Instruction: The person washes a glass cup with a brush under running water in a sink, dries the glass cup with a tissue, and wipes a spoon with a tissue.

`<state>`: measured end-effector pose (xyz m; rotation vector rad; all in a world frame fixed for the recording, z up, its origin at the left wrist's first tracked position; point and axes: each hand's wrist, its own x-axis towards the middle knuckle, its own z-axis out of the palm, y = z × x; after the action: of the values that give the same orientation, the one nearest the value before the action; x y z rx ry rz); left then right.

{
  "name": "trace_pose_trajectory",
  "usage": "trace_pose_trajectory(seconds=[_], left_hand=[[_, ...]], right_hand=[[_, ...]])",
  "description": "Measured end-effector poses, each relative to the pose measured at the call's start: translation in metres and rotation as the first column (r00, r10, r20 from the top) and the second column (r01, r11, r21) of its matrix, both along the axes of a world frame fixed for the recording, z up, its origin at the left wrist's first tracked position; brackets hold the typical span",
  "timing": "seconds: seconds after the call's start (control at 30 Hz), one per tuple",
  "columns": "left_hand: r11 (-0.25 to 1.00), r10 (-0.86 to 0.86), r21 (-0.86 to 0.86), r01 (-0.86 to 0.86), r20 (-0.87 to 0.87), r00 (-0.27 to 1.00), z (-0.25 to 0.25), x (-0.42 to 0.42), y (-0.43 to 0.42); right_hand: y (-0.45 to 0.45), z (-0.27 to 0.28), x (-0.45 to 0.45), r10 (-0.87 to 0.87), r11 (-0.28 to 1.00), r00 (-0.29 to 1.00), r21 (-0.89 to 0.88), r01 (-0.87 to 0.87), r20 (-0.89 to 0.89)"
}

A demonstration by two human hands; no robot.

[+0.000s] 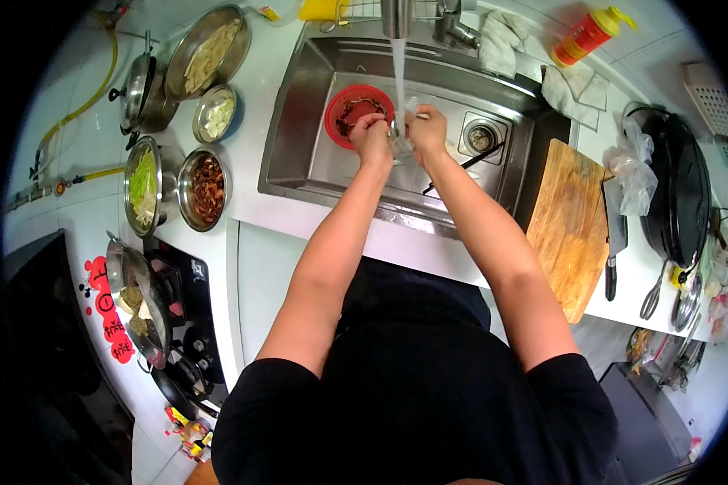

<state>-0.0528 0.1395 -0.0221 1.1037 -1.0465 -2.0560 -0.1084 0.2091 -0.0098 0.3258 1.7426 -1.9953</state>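
Both hands are over the steel sink (315, 166), under water running from the faucet (396, 20). My left hand (371, 139) has its fingers closed beside the stream, next to a red bowl (353, 105) with dark bits in it. My right hand (426, 129) is closed too, just right of the water. Something small and wet shows between the hands, too blurred to name. A dark stick-like utensil (467, 165) lies in the sink near the drain (481, 137), partly behind my right forearm.
Left of the sink stand metal bowls of food (205, 192), a basin (210, 52) and a stove (206, 323). On the right are a wooden board (570, 230), a knife (614, 234) and a black wok (678, 190). Cloths (503, 42) and a red bottle (584, 39) sit behind.
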Motion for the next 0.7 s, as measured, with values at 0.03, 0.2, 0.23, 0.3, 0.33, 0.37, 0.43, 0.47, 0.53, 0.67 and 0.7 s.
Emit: trace_pose_trajectory(seconds=[0.03, 0.2, 0.23, 0.3, 0.33, 0.37, 0.43, 0.47, 0.53, 0.67, 0.7], left_hand=[[1.000, 0.001, -0.029, 0.000, 0.019, 1.000, 0.004, 0.002, 0.001], [0.870, -0.189, -0.438, 0.228, 0.131, 0.973, 0.014, 0.009, -0.004], [0.779, -0.240, -0.544, 0.310, 0.199, 0.950, 0.016, 0.011, -0.003], [0.714, -0.205, -0.658, 0.238, 0.128, 0.970, 0.029, 0.010, 0.008], [0.679, -0.188, -0.708, 0.194, 0.088, 0.978, 0.035, 0.010, 0.012], [0.630, -0.200, -0.740, 0.236, 0.139, 0.970, 0.034, 0.011, 0.011], [0.526, -0.212, -0.791, 0.314, 0.235, 0.949, 0.032, 0.014, 0.007], [0.491, -0.205, -0.817, 0.303, 0.230, 0.951, 0.031, 0.015, 0.006], [0.418, -0.184, -0.866, 0.274, 0.215, 0.959, 0.037, 0.017, 0.004], [0.412, -0.166, -0.859, 0.305, 0.258, 0.952, 0.037, 0.018, -0.009], [0.354, -0.181, -0.880, 0.317, 0.269, 0.946, 0.035, 0.021, -0.007]], right_hand=[[0.002, -0.004, 0.000, 0.080, 0.995, 0.997, -0.052, -0.080, 0.010], [0.006, 0.004, -0.005, 0.180, 0.983, 0.982, -0.053, -0.177, 0.062], [0.006, 0.008, -0.011, 0.162, 0.986, 0.974, -0.051, -0.156, 0.156], [0.004, 0.012, -0.024, 0.128, 0.992, 0.928, -0.040, -0.122, 0.349], [0.005, 0.000, -0.031, 0.134, 0.990, 0.912, -0.100, -0.103, 0.387], [0.002, -0.011, -0.034, 0.118, 0.989, 0.896, -0.128, -0.069, 0.428], [-0.001, -0.014, -0.036, 0.091, 0.984, 0.859, -0.177, 0.000, 0.504], [-0.003, -0.015, -0.033, 0.061, 0.987, 0.895, -0.159, 0.011, 0.441], [-0.008, -0.007, -0.019, 0.009, 0.992, 0.953, -0.125, 0.030, 0.302], [-0.005, 0.014, -0.005, 0.191, 0.962, 0.942, -0.241, -0.125, 0.276], [-0.003, 0.012, -0.012, 0.233, 0.941, 0.924, -0.312, -0.134, 0.304]])
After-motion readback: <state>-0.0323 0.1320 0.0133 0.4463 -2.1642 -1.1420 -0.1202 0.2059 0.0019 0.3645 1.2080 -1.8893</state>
